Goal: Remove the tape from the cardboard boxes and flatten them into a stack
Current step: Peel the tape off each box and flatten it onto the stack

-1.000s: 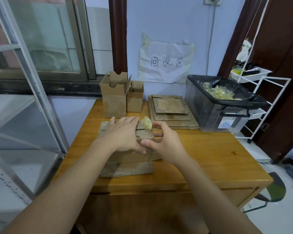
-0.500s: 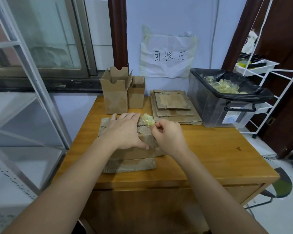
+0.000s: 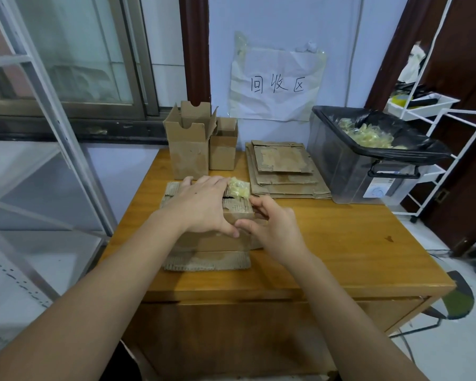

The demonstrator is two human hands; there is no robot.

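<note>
Two upright cardboard boxes stand at the back of the desk: a taller box and a shorter box just beside it. One flattened box lies under two hands, the left hand and the right hand. One wad of tape sits on it. One stack of flattened cardboard lies near one clear bin. One paper sign hangs on the wall.

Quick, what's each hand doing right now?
Left hand: open, pressing flat on the cardboard box.
Right hand: open, fingers loosely curled at the box's edge, holding nothing.
</note>
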